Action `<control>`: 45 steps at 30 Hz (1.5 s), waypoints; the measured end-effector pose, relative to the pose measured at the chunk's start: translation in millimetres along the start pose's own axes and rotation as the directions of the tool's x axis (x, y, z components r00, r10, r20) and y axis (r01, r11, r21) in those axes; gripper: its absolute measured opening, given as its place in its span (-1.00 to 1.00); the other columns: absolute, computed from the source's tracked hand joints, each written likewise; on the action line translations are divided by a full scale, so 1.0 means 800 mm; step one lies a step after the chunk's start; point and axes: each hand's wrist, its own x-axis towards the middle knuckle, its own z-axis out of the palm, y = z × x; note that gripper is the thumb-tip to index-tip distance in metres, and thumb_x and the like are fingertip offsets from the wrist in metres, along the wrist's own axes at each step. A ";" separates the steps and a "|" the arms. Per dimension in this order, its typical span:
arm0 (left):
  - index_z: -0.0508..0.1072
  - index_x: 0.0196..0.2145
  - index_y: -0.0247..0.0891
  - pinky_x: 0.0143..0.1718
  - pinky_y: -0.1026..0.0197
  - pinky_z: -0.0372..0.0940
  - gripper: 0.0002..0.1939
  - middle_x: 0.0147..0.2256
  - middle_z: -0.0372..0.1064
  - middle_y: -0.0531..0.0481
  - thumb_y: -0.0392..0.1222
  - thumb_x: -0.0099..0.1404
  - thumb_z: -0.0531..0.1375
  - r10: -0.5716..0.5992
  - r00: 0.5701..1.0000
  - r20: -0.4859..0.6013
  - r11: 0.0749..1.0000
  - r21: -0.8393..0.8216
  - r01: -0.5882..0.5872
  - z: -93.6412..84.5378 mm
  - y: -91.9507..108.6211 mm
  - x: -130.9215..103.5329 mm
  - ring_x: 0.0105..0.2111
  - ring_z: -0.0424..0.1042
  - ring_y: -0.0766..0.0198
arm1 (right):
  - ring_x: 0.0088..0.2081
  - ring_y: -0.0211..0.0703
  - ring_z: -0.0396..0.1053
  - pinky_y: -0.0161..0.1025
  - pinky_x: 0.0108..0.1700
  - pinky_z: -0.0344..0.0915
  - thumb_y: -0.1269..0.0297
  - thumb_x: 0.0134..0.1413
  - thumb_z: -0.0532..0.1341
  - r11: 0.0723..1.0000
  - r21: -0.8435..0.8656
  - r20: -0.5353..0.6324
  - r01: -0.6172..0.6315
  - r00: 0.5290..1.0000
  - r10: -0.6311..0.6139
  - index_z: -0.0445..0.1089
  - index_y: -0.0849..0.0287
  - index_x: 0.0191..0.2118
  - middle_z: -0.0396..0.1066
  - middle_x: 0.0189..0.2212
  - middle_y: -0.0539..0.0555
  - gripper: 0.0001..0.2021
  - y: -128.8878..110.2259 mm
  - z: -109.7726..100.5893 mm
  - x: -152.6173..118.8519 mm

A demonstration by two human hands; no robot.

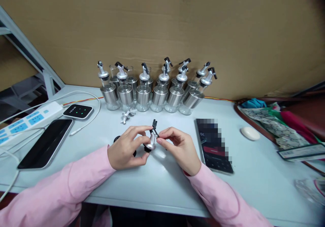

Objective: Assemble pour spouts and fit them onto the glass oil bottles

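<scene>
My left hand [127, 147] pinches a silver bottle pourer [151, 141] with a black stopper at its base, held just above the table. A black lever [154, 125] stands up at the top of the pourer. With thumb and forefinger pressed together, my right hand [181, 147] grips a thin black end of the lever beside the spout. Black round parts [117, 138] lie partly hidden behind my left hand. Farther back, a few loose silver spout pieces [128, 114] lie in a small heap.
Glass oil bottles [143, 95] with steel sleeves stand in rows against the cardboard wall [152, 24], several topped with pourers. A phone [213, 145] and a white oval object [250, 133] lie right; a power strip [30, 122], dark phone [47, 144] and Wi-Fi device [78, 111] lie left.
</scene>
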 end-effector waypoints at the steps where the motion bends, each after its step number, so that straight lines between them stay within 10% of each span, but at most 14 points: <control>1: 0.20 -0.24 -0.25 -0.20 0.08 0.34 -0.74 -0.10 0.20 -0.20 -0.36 0.08 0.11 -0.009 1.000 -0.011 1.000 -0.003 0.009 0.000 0.000 0.000 -0.14 0.33 0.13 | -0.39 -0.25 0.35 -0.24 -0.28 0.31 0.33 -0.14 0.31 1.000 -0.020 0.007 0.015 1.000 -0.015 0.33 0.17 -0.48 0.37 -0.47 0.00 -0.87 0.001 0.001 -0.001; 12: 0.17 -0.25 -0.24 -0.27 0.19 0.35 -0.70 -0.22 0.06 -0.09 -0.35 0.02 0.13 -0.067 0.996 -0.065 0.997 -0.035 0.065 0.009 -0.003 -0.007 -0.19 0.28 0.18 | -0.23 -0.17 0.43 -0.20 -0.24 0.44 0.24 -0.22 0.37 0.991 0.096 0.175 -0.098 0.981 0.080 0.14 0.09 -0.30 0.37 -0.31 0.02 -0.60 0.006 0.017 -0.011; 45: 0.19 -0.29 -0.22 -0.20 0.14 0.29 -0.68 -0.28 0.09 -0.05 -0.36 -0.03 0.16 -0.097 0.992 -0.077 0.994 -0.067 0.092 0.010 0.000 -0.007 -0.13 0.23 0.13 | -0.34 -0.14 0.49 -0.20 -0.27 0.42 0.31 -0.36 0.42 0.951 0.250 0.109 -0.183 0.981 0.160 0.35 0.17 -0.40 0.51 -0.41 0.05 -0.69 0.001 0.015 -0.009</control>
